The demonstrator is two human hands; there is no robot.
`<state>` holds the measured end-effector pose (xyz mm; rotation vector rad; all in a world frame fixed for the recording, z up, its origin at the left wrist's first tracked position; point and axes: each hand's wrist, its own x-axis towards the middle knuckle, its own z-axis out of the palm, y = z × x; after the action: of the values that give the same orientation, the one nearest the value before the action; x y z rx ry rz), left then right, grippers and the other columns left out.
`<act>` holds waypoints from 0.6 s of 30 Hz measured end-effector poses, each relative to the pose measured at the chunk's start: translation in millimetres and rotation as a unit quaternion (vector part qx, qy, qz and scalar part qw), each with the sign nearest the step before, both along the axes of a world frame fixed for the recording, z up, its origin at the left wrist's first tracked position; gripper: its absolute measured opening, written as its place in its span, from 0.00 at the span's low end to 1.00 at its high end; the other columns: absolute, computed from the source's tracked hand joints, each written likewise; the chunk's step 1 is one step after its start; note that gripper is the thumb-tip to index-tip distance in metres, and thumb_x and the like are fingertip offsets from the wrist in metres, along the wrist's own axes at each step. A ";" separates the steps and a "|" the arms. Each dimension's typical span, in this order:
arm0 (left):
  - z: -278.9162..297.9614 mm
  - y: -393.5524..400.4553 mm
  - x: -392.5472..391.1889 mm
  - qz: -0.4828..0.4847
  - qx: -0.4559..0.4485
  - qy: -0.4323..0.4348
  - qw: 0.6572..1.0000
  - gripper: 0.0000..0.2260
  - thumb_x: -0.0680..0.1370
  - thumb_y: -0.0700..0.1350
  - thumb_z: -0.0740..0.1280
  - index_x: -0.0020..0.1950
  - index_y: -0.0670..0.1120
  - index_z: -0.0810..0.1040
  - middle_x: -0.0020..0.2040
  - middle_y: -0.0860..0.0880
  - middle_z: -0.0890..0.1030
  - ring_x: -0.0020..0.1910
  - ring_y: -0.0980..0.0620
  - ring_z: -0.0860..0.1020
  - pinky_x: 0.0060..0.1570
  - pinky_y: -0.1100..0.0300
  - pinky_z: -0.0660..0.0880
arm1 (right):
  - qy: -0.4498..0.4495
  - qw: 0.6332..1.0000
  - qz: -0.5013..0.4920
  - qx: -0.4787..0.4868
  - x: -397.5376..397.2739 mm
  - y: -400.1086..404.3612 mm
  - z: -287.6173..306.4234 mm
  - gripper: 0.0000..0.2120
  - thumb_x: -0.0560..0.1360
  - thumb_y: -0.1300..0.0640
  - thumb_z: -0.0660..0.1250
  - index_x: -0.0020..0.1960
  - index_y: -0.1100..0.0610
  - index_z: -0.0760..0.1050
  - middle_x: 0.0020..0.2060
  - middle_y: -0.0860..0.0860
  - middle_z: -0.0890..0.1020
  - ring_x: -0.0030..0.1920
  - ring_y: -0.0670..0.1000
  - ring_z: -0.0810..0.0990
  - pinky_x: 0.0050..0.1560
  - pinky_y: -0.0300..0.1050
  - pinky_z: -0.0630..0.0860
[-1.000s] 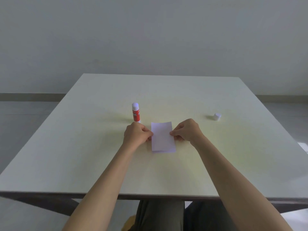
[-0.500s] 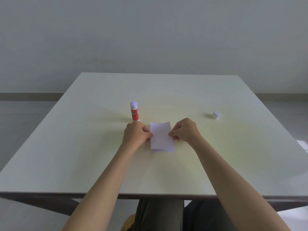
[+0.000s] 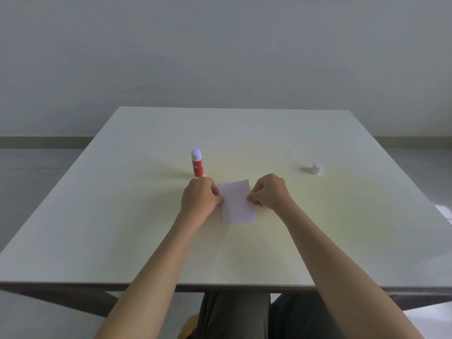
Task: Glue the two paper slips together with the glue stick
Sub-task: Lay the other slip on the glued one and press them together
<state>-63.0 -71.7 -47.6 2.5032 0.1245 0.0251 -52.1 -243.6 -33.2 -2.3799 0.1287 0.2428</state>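
Note:
Two white paper slips (image 3: 237, 203) lie stacked flat on the pale table (image 3: 146, 241), looking like one sheet; a thin edge of the lower slip shows at the near end. My left hand (image 3: 200, 199) pinches the stack's left edge and my right hand (image 3: 269, 192) pinches its right edge, fingers curled. The red glue stick (image 3: 197, 163) stands upright just beyond my left hand, uncapped with its white tip showing. Its white cap (image 3: 317, 168) sits apart on the table to the right.
The table's near edge (image 3: 220, 286) runs across the lower view, with my knees under it. A grey wall and floor lie beyond the far edge.
Hardly anything has moved; both hands stay on the paper's side edges. The view has shifted slightly, so everything sits a little higher in the frame.

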 end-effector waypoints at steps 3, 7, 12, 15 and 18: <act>1.6 0.1 0.7 -0.064 0.015 -0.018 0.998 0.10 0.69 0.37 0.69 0.49 0.44 0.79 0.45 0.46 0.79 0.45 0.45 0.78 0.43 0.55 0.74 | 0.003 1.000 -0.004 -0.005 0.1 1.0 0.4 0.16 0.65 0.65 0.70 0.24 0.56 0.68 0.24 0.49 0.74 0.34 0.53 0.74 0.32 0.40 0.69; 3.4 5.1 5.6 -0.136 0.098 -0.026 0.986 0.13 0.72 0.41 0.68 0.56 0.47 0.81 0.54 0.48 0.79 0.54 0.46 0.77 0.51 0.50 0.74 | 0.006 1.000 -0.007 -0.009 0.6 1.5 0.2 0.16 0.65 0.65 0.70 0.25 0.56 0.66 0.26 0.51 0.75 0.35 0.53 0.73 0.27 0.39 0.65; 0.6 15.1 9.3 -0.178 0.158 -0.029 0.971 0.17 0.71 0.50 0.70 0.59 0.51 0.79 0.59 0.52 0.74 0.58 0.51 0.73 0.50 0.56 0.70 | 0.009 1.000 -0.007 -0.013 2.4 1.5 -0.9 0.15 0.65 0.65 0.69 0.26 0.56 0.66 0.32 0.55 0.77 0.36 0.54 0.73 0.29 0.40 0.66; -0.2 16.2 10.1 -0.224 0.162 -0.028 0.961 0.22 0.70 0.52 0.71 0.63 0.51 0.77 0.63 0.54 0.74 0.62 0.51 0.71 0.57 0.56 0.68 | 0.012 1.000 -0.004 -0.018 2.6 1.5 -0.8 0.15 0.65 0.65 0.69 0.25 0.56 0.66 0.27 0.52 0.74 0.36 0.54 0.73 0.29 0.40 0.66; -0.8 14.7 9.3 -0.269 0.179 -0.017 0.946 0.27 0.67 0.58 0.71 0.65 0.54 0.74 0.67 0.57 0.72 0.66 0.54 0.69 0.64 0.55 0.62 | 0.008 1.000 -0.006 -0.024 3.3 1.7 -2.0 0.15 0.65 0.65 0.69 0.26 0.56 0.66 0.31 0.55 0.77 0.36 0.54 0.74 0.34 0.42 0.69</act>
<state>-53.7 -57.0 -48.4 2.8083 -0.6316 -0.1459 -48.8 -241.8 -35.2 -2.4256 0.1572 0.2558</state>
